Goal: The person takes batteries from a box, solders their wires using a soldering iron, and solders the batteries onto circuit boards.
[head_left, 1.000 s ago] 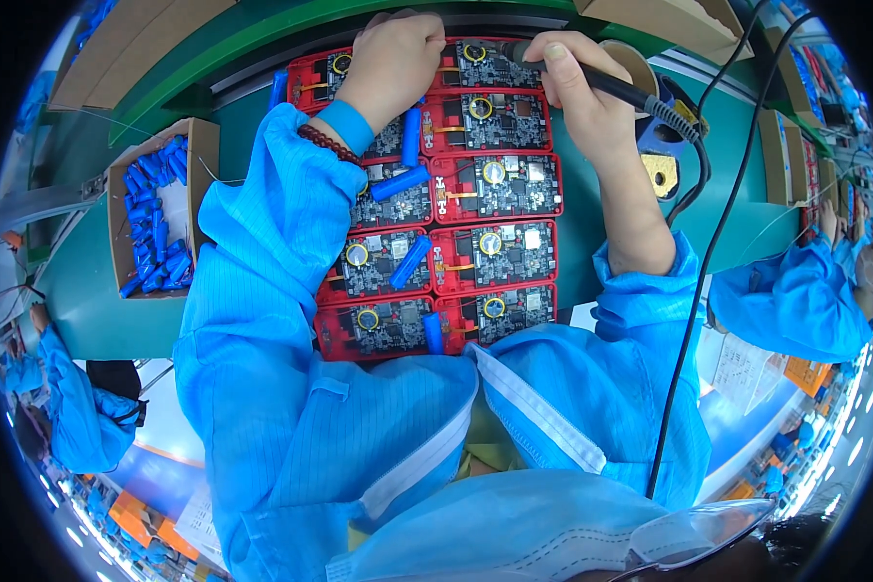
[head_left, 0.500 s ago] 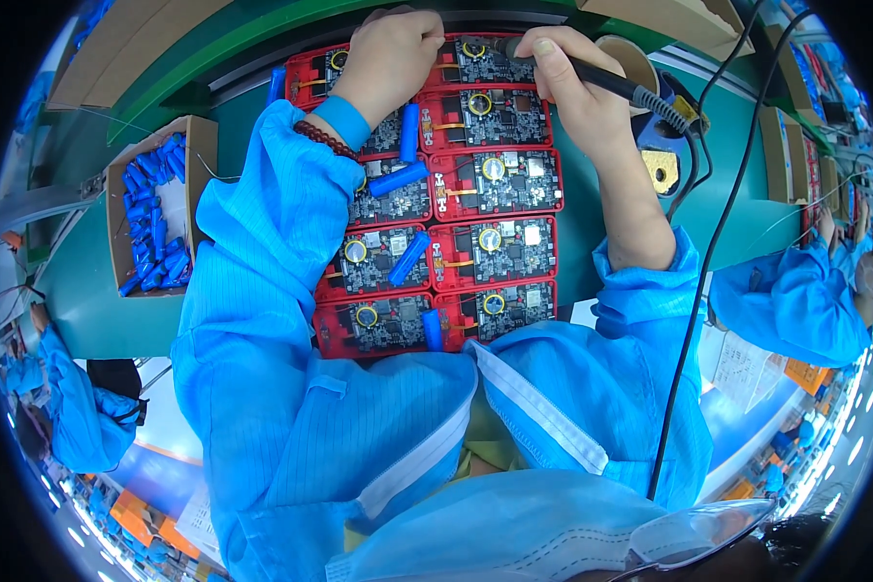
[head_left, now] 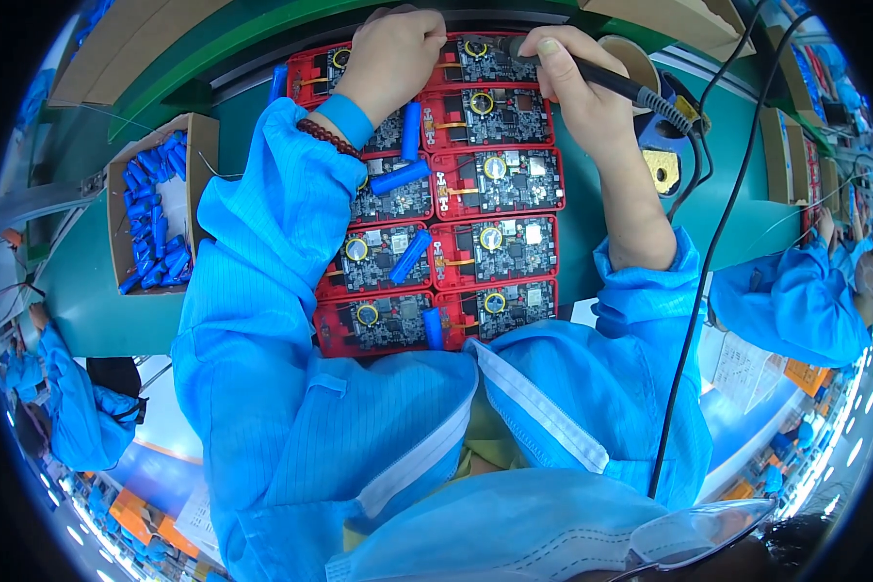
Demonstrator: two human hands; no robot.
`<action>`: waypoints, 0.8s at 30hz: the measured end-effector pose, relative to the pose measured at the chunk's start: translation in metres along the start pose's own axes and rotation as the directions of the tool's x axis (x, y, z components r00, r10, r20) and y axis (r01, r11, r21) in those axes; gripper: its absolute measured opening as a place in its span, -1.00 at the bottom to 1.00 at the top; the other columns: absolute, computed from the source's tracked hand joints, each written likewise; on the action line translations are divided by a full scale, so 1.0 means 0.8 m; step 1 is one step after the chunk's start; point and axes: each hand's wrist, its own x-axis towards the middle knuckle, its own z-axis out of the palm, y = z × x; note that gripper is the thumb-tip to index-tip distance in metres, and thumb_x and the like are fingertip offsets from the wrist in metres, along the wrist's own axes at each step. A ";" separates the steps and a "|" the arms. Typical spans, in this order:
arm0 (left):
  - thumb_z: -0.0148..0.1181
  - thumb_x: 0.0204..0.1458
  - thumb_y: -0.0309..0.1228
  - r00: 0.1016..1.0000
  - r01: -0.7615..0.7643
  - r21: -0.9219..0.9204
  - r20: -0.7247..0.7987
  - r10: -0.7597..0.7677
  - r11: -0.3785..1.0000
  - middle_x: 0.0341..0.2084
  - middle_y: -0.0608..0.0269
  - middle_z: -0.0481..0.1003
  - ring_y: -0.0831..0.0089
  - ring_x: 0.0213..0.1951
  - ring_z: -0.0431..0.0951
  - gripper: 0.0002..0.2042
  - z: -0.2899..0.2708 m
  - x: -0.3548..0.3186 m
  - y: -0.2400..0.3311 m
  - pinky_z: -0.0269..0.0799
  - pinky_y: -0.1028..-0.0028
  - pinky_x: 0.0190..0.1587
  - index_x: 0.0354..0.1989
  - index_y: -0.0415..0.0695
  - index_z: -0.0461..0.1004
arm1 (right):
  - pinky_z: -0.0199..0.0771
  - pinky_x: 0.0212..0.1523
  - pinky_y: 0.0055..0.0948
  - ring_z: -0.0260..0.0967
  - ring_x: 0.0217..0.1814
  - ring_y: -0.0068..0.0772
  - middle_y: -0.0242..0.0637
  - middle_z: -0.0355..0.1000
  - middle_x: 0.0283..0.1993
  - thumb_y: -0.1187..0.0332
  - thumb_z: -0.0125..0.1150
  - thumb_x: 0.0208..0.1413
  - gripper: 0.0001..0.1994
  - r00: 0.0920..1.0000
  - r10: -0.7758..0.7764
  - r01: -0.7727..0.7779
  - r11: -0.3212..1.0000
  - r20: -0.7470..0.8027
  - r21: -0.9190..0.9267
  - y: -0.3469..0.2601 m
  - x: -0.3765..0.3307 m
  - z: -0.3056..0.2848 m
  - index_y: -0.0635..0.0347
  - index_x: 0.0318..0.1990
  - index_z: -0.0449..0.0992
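My right hand [head_left: 574, 80] is closed around the dark handle of a soldering iron [head_left: 611, 82]; its tip end lies over the far right circuit board [head_left: 490, 66] in a red case. My left hand [head_left: 395, 50] reaches over the far end of the left row, fingers curled together. Whatever it pinches is too small or hidden to make out. Below the hands run two columns of red cases [head_left: 561, 184] holding circuit boards with round yellow-rimmed cells. Blue cylindrical batteries [head_left: 400, 178] lie across several boards of the left column, one next to my left wrist.
A cardboard box [head_left: 202, 160] of blue cylinders stands at the left on the green table [head_left: 87, 310]. Right of the boards are a round container [head_left: 630, 58] and a yellow sponge [head_left: 661, 172] by an iron stand. A black cable [head_left: 713, 252] hangs down the right side.
Very little differs. My right hand and the soldering iron have shifted very slightly; the left hand stays in place, and the boards and batteries lie as before.
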 end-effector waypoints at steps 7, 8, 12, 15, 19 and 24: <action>0.07 0.04 -0.38 0.996 0.046 -0.070 0.077 -0.041 0.997 -0.49 0.04 0.47 0.06 -0.36 0.44 -0.86 -0.009 0.003 0.009 0.35 0.24 -0.24 -0.35 -0.19 0.46 | 0.43 -0.53 -0.68 0.37 -0.45 -0.69 -0.42 0.44 -0.39 0.18 0.05 0.21 -0.74 1.000 0.014 -0.014 1.000 0.013 -0.013 0.002 -0.001 0.001 0.18 -0.22 0.51; 0.07 0.04 -0.38 0.996 0.046 -0.069 0.076 -0.040 0.997 -0.49 0.04 0.47 0.06 -0.36 0.44 -0.86 -0.007 0.002 0.008 0.35 0.24 -0.24 -0.35 -0.19 0.46 | 0.43 -0.53 -0.68 0.37 -0.45 -0.69 -0.42 0.44 -0.40 0.18 0.05 0.21 -0.74 1.000 0.011 -0.011 1.000 0.005 -0.016 0.001 -0.001 0.002 0.19 -0.22 0.51; 0.07 0.04 -0.38 1.000 0.017 -0.006 0.000 -0.017 1.000 -0.48 0.04 0.47 0.06 -0.34 0.44 -0.86 -0.001 0.000 0.003 0.35 0.25 -0.24 -0.35 -0.19 0.46 | 0.43 -0.54 -0.69 0.36 -0.46 -0.69 -0.42 0.46 -0.38 0.20 0.04 0.21 -0.74 0.999 -0.044 0.044 0.999 -0.005 0.028 -0.003 -0.001 0.000 0.21 -0.23 0.51; 0.07 0.04 -0.38 1.000 0.014 0.000 0.001 -0.014 1.000 -0.48 0.04 0.48 0.06 -0.33 0.44 -0.86 0.000 0.000 0.003 0.35 0.24 -0.23 -0.35 -0.19 0.46 | 0.43 -0.46 -0.66 0.37 -0.42 -0.65 -0.39 0.46 -0.37 0.23 0.04 0.21 -0.75 0.999 -0.046 0.048 0.996 -0.028 0.080 -0.005 -0.001 -0.003 0.24 -0.25 0.51; 0.07 0.03 -0.38 1.000 -0.008 0.010 -0.010 0.008 1.000 -0.47 0.03 0.48 0.05 -0.32 0.44 -0.86 0.000 0.001 0.003 0.35 0.23 -0.22 -0.35 -0.19 0.46 | 0.41 -0.35 -0.63 0.38 -0.38 -0.61 -0.36 0.46 -0.37 0.27 0.05 0.21 -0.77 0.987 -0.152 0.150 0.987 -0.046 -0.055 0.004 0.000 -0.006 0.26 -0.27 0.51; 0.07 -0.05 -0.41 0.999 0.043 -0.026 0.008 -0.042 0.999 -0.46 0.13 0.48 0.07 -0.28 0.45 -0.92 -0.002 0.003 0.008 0.34 0.16 -0.10 -0.46 -0.09 0.48 | 0.36 -0.35 -0.62 0.35 -0.40 -0.59 -0.34 0.45 -0.39 0.31 0.08 0.19 -0.81 0.987 -0.141 0.138 0.990 -0.077 -0.039 -0.011 -0.008 -0.012 0.27 -0.29 0.51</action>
